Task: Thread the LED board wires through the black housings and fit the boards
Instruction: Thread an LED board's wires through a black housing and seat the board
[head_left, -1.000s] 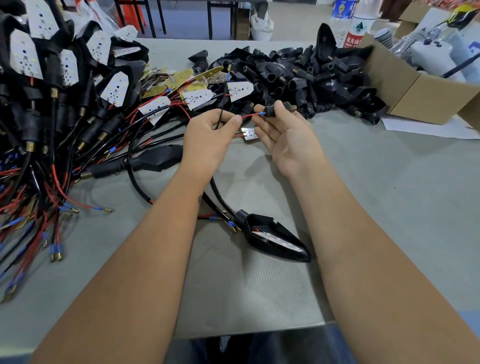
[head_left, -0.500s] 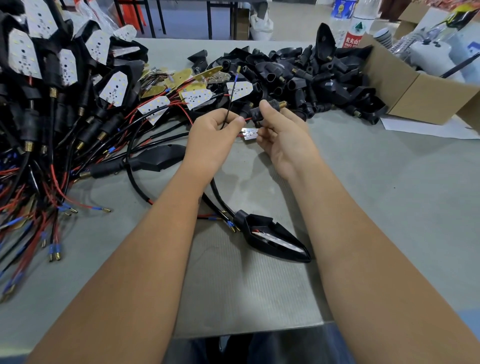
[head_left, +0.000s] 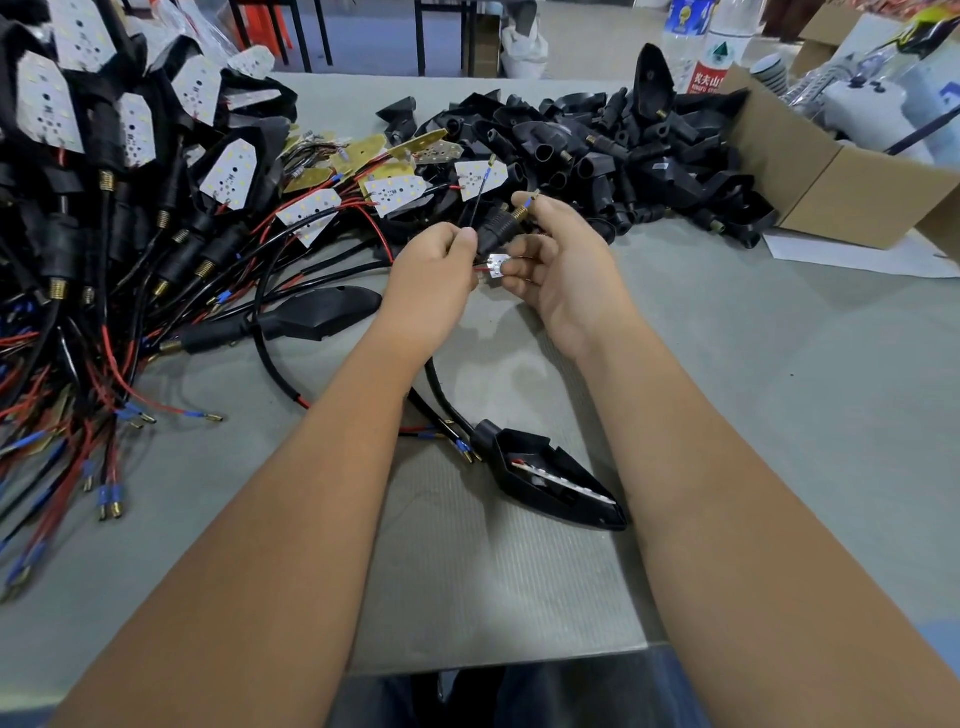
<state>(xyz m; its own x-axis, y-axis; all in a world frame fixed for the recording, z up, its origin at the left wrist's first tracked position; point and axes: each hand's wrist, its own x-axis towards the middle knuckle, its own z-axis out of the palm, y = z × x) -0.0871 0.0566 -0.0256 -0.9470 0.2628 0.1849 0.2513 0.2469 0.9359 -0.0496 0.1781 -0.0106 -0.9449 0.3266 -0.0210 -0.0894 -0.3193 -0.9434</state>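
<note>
Black housing (head_left: 500, 224) sits pinched in our right hand (head_left: 563, 270); our left hand (head_left: 434, 275) pinches the wires, one blue tip already poking out. Beside this housing, the LED board (head_left: 493, 267) hangs unseated. Left of it, finished units (head_left: 104, 171) pile up; right, empty housings (head_left: 623, 150) wait.
</note>
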